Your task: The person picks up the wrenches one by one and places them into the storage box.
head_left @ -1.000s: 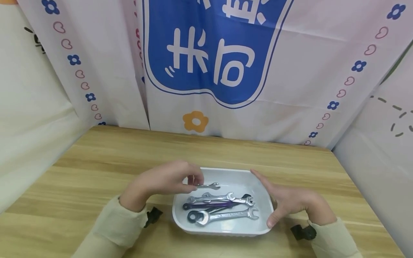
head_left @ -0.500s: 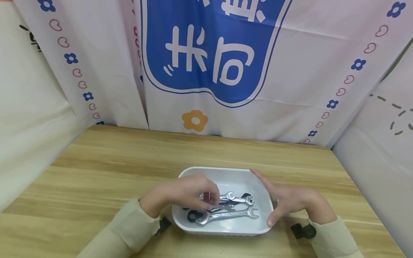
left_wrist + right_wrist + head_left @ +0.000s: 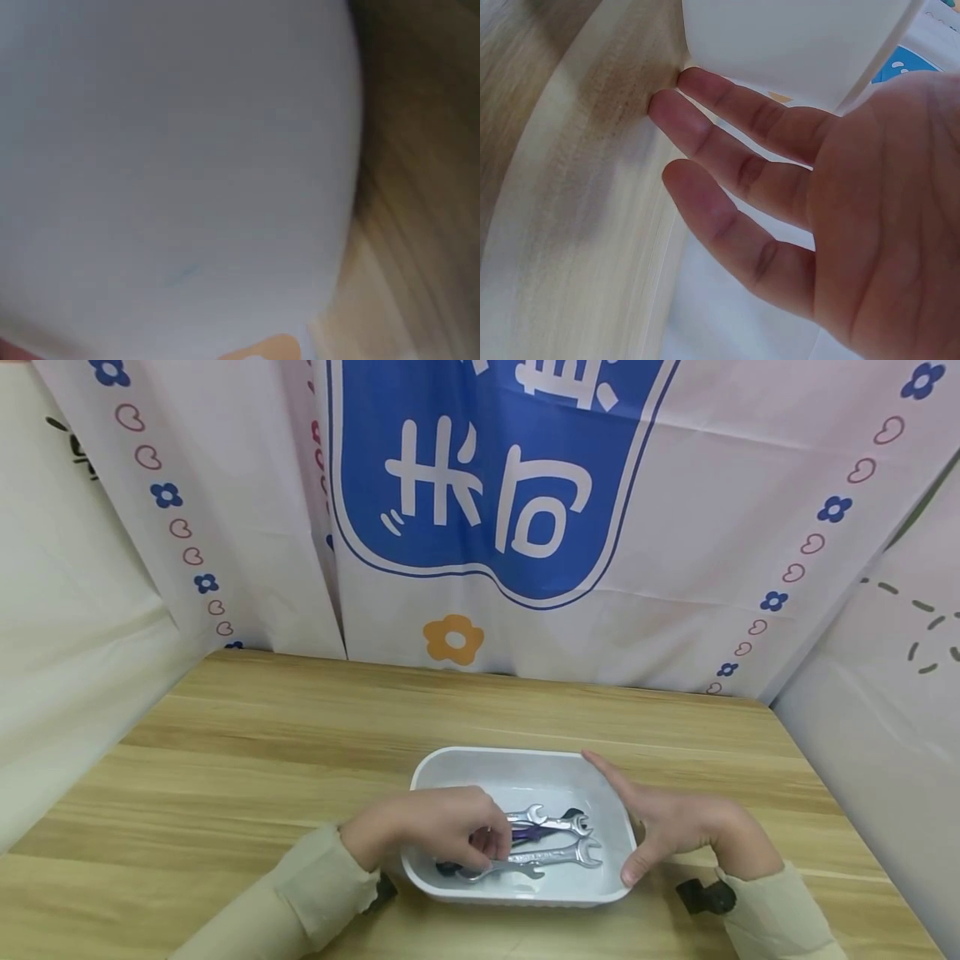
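A white rectangular tray [image 3: 487, 766] stands on the wooden table, with several wrenches lying in its middle. My left hand [image 3: 450, 827] reaches over the tray's left side and pinches a small silver wrench [image 3: 522, 869] between thumb and fingers, low at the front of the pile. Just behind it lies a larger silver open-end wrench [image 3: 558, 855]. A purple wrench [image 3: 531, 833] and another silver wrench [image 3: 572, 824] lie farther back, partly covered by the hand. At the tray's right end, my right hand [image 3: 675, 827] rests thumb and forefinger along the rim, its other fingers extended below [image 3: 870, 210].
Bare wooden table [image 3: 262, 735] surrounds the tray. A printed cloth [image 3: 637, 635] hangs behind the table, and pale cloths close off both sides. The left wrist view is mostly filled by the tray's outer wall [image 3: 187, 150].
My left hand has carried the small wrench from the tray's back left, over the pile, down to its front. My right hand has stayed at the right rim.
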A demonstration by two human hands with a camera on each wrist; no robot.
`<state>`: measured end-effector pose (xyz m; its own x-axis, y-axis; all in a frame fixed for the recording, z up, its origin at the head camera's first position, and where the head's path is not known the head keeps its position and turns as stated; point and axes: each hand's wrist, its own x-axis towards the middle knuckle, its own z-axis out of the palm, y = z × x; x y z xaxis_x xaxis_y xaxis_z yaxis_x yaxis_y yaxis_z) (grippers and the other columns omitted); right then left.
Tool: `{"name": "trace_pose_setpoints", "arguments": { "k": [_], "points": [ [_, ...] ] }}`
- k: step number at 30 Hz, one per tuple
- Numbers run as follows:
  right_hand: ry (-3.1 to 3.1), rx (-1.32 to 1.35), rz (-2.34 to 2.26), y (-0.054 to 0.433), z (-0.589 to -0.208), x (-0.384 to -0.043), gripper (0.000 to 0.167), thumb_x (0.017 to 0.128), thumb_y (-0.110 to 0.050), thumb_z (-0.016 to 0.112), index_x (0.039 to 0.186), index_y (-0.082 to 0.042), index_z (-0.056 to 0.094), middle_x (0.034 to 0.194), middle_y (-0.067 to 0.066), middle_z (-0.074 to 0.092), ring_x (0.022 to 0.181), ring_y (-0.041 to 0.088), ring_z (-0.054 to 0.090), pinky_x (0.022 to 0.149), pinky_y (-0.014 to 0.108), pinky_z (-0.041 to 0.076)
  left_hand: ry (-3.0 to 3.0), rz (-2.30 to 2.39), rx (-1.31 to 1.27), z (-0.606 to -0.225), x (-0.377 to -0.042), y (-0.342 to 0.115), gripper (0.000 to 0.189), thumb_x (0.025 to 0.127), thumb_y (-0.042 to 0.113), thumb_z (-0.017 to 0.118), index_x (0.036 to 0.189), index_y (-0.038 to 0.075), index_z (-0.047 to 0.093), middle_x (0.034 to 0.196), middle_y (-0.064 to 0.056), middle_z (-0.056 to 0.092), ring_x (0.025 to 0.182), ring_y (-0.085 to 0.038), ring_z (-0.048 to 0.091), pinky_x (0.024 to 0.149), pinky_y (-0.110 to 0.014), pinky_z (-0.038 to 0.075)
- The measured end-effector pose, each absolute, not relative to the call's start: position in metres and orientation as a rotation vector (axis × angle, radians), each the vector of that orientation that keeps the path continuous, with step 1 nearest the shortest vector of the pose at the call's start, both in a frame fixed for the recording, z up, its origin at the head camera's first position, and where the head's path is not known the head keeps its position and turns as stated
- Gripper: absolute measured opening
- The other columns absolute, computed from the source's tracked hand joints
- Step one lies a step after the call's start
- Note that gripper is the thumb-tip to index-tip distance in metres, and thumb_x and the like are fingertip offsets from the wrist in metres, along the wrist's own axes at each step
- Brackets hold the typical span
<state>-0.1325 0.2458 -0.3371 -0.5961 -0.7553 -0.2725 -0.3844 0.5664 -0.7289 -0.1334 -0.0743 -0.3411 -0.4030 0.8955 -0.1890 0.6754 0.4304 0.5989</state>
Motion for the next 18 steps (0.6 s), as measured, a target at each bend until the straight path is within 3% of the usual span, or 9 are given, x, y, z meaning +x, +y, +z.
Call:
{"name": "trace_pose_setpoints", "arguments": {
  "k": [7, 18],
  "points": [
    [2.230, -0.896, -0.841, 0.2452, -0.3373, -0.1324, 0.145, 0.067, -0.038, 0.089, 0.156, -0.012, -0.023, 0.161, 0.034, -0.003, 0.147, 0.052, 0.014, 0.117, 0.059, 0.018, 2.184, 0.605, 1.330, -0.3456, -0.1333, -0.0748, 0.006, 0.086, 0.006, 0.071, 0.089, 0.012, 0.071, 0.071, 0.015, 0.056, 0.066, 0.007, 0.050, 0.065, -0.011, 0.046],
    [2.215, -0.884, -0.856, 0.2450, -0.3367, -0.1319, 0.145, 0.067, -0.038, 0.089, 0.156, -0.015, -0.023, 0.162, 0.032, 0.000, 0.147, 0.050, 0.016, 0.118, 0.047, 0.021, 2.190, 0.542, 1.397, -0.3510, -0.1309, -0.0735, 0.006, 0.084, 0.011, 0.075, 0.089, 0.015, 0.074, 0.072, 0.017, 0.056, 0.068, 0.009, 0.049, 0.067, -0.008, 0.044]
  ]
}}
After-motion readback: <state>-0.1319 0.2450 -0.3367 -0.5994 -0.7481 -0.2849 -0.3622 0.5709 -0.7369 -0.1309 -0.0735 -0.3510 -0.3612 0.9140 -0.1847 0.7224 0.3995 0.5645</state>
